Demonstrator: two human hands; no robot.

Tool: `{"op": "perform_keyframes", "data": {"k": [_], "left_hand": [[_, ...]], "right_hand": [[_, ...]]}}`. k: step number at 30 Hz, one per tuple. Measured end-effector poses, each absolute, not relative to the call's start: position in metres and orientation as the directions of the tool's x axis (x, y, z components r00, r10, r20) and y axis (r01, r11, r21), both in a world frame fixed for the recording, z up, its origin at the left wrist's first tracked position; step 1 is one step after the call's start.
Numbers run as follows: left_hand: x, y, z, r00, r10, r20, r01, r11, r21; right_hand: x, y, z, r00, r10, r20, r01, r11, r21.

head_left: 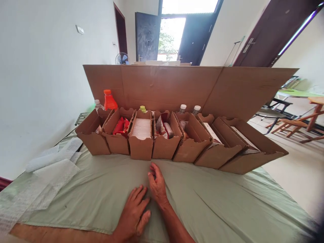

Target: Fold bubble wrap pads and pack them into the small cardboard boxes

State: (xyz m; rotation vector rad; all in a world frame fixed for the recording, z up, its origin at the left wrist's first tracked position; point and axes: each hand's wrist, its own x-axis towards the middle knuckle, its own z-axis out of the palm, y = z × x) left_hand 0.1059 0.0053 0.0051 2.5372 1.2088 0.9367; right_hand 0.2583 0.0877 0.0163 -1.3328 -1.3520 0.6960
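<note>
My left hand lies flat on the green cloth near the front edge, fingers stretched out, holding nothing. My right hand rests on the cloth just beside it, fingers loosely curled down toward the fabric, nothing visible in them. Ahead of both hands stands a row of several open cardboard bins. One bin holds red packets, another a white padded sheet, another wrapped snacks.
A tall cardboard backing stands behind the bins. Bottles rise behind them: an orange one, a yellow-capped one, two white-capped ones. White foam sheets lie at left. Wooden chairs stand at right.
</note>
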Motion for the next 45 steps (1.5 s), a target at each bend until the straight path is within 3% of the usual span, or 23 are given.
{"op": "perform_keyframes", "data": {"k": [5, 10, 15, 25, 28, 31, 36, 42, 45], "left_hand": [[0.099, 0.000, 0.005, 0.410, 0.726, 0.552, 0.584, -0.674, 0.453], [0.106, 0.001, 0.008, 0.388, 0.769, 0.508, 0.560, -0.634, 0.534], [0.107, 0.001, 0.004, 0.430, 0.772, 0.468, 0.546, -0.635, 0.547], [0.110, 0.004, -0.002, 0.393, 0.705, 0.590, 0.505, -0.702, 0.502], [0.109, 0.002, 0.007, 0.262, 0.741, 0.619, 0.503, -0.652, 0.568], [0.106, 0.002, 0.011, -0.028, 0.784, 0.620, 0.530, -0.514, 0.674], [0.079, 0.003, 0.010, -0.380, 0.789, 0.483, 0.448, -0.299, 0.842], [0.017, -0.027, 0.019, -0.583, 0.751, 0.309, 0.239, -0.205, 0.949], [0.002, -0.045, 0.031, -0.591, 0.776, 0.222, 0.180, -0.141, 0.973]], "right_hand": [[0.259, 0.087, 0.025, 0.039, 0.938, 0.343, 0.428, 0.295, -0.854], [0.244, 0.113, 0.044, -0.087, 0.918, 0.386, 0.505, 0.375, -0.778], [0.230, 0.150, 0.065, -0.104, 0.918, 0.383, 0.549, 0.374, -0.747], [0.192, 0.145, 0.150, -0.197, 0.907, 0.371, 0.559, 0.415, -0.718], [0.167, 0.176, 0.178, -0.192, 0.923, 0.334, 0.614, 0.378, -0.693], [0.151, 0.199, 0.187, -0.219, 0.935, 0.280, 0.634, 0.354, -0.687], [0.154, 0.164, 0.185, -0.291, 0.907, 0.304, 0.606, 0.420, -0.676], [0.226, 0.050, 0.195, -0.447, 0.860, 0.247, 0.493, 0.467, -0.734], [0.290, 0.018, 0.203, -0.339, 0.918, 0.207, 0.493, 0.361, -0.792]]}}
